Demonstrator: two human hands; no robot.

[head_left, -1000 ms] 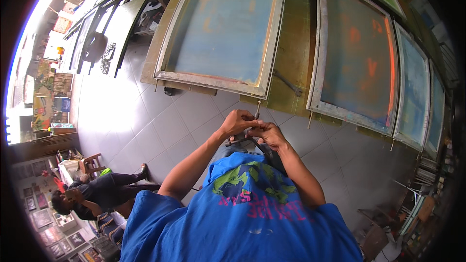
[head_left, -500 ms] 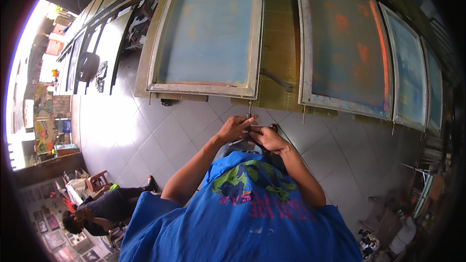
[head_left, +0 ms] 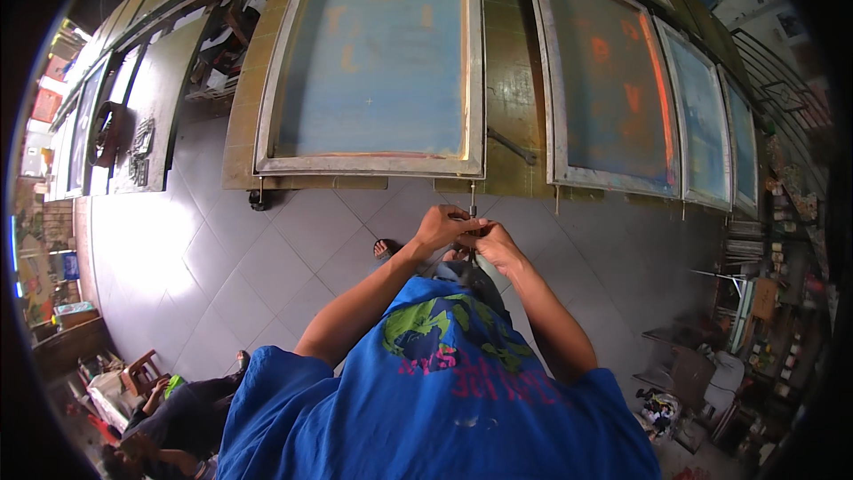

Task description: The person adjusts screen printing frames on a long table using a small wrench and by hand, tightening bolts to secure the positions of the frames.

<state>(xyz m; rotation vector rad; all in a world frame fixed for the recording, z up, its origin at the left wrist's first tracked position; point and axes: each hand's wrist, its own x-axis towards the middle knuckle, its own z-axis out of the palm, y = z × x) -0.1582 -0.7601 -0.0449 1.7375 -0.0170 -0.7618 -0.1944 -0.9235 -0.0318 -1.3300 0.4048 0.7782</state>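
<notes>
Both my hands meet just off the near right corner of a blue-meshed screen-printing frame (head_left: pixel 373 167). A thin metal rod (head_left: pixel 473 188) sticks out there toward me, with a dark thicker fitting (head_left: pixel 473 211) at its near end. My left hand (head_left: pixel 442 228) is closed, thumb and fingers pinched around the end of that rod. From the right, my right hand (head_left: pixel 498 246) is closed against the left fingertips, just below the fitting. What lies between the right fingers is hidden; a dark piece shows under them.
Beside the frame, a wrench-like metal tool (head_left: pixel 511 146) lies on the brown board. An orange-stained screen frame (head_left: pixel 613 180) stands to the right, with further frames beyond. Similar rods jut from the frame edges. Another person (head_left: pixel 191 409) is at the lower left.
My view has shifted, so the frames appear moved and the near frame fills more of the picture. Both hands stay together at the rod, the right one a little higher. My left foot now shows.
</notes>
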